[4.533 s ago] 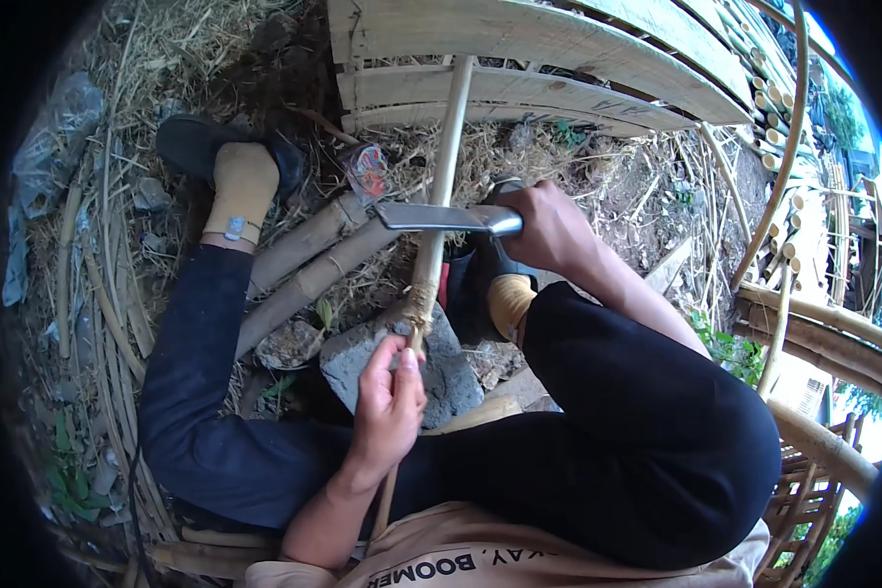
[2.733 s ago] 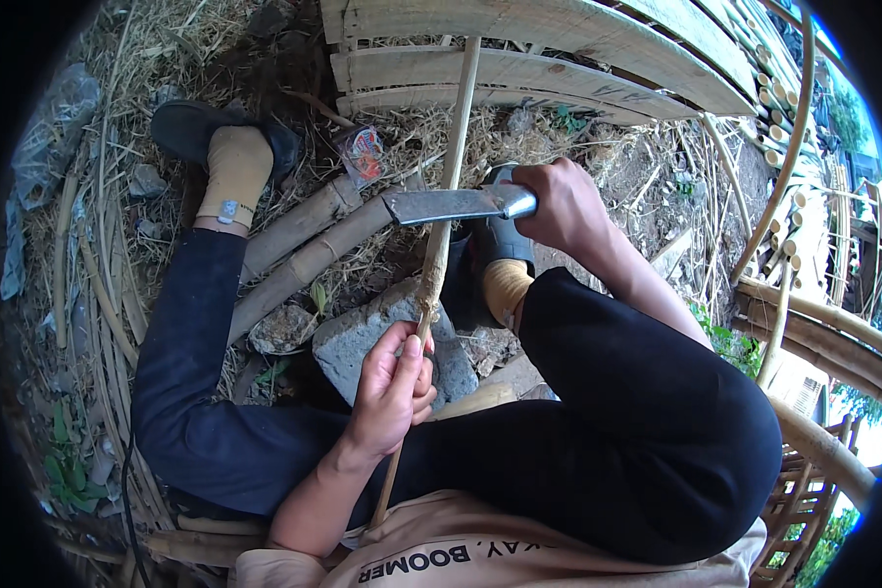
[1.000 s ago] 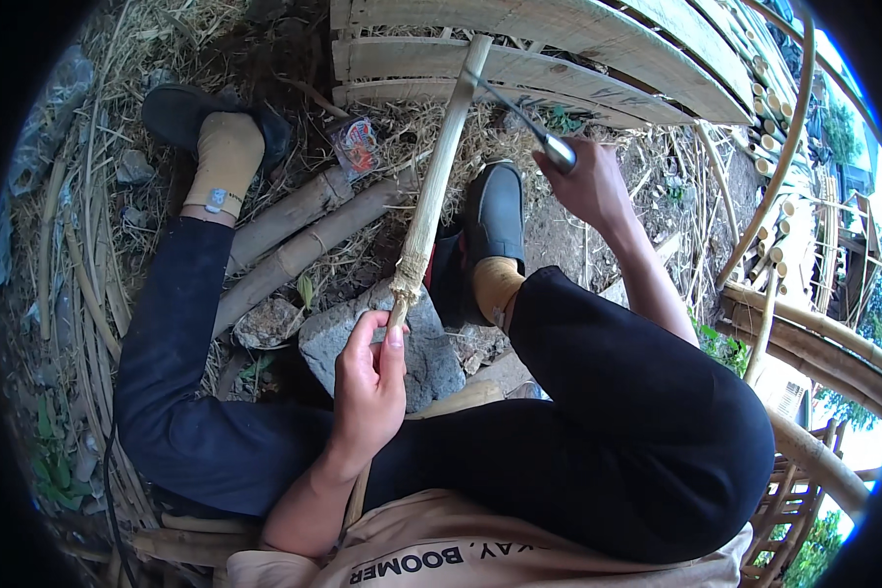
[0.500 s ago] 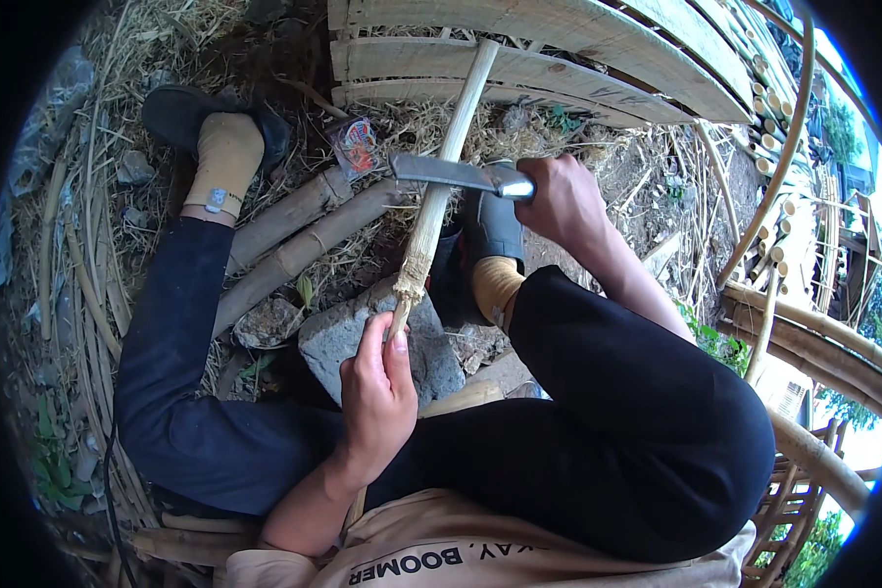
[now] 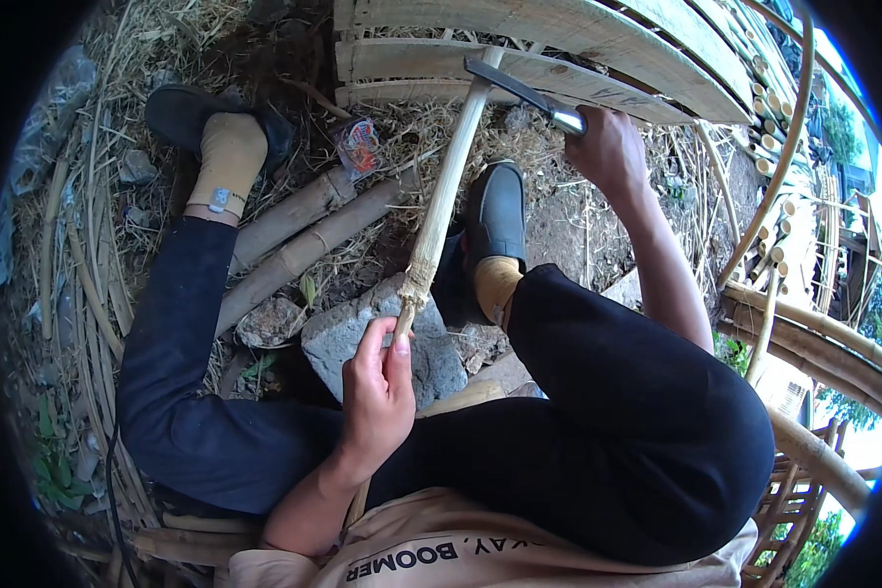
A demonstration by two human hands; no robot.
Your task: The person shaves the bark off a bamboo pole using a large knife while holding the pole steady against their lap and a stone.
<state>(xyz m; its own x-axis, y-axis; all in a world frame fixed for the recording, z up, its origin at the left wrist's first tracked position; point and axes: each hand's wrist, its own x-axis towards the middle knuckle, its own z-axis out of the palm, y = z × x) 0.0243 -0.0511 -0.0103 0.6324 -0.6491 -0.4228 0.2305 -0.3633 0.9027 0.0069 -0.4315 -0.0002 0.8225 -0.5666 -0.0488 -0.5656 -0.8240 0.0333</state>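
My left hand (image 5: 380,387) is closed round the near end of a pale stick (image 5: 449,176), just below a rough, frayed knot in it. The stick slants up and away from me, its far end by the wooden slats. In my right hand (image 5: 610,152) is the handle of a knife (image 5: 514,86) with a broad, dark blade. Near the stick's far end, the blade lies across it. A grey stone block (image 5: 363,338) stands under and beside my left hand, between my legs.
A slatted wooden panel (image 5: 539,73) stands at the far side. Two cut bamboo poles (image 5: 304,250) lie left of the stone, near a crumpled plastic wrapper (image 5: 359,147). Straw and dry stalks cover the ground. More bamboo poles (image 5: 823,456) form a frame at the right.
My right hand has moved the knife away from me along the stick, from its middle to near its far end. The left hand keeps its hold on the near end.
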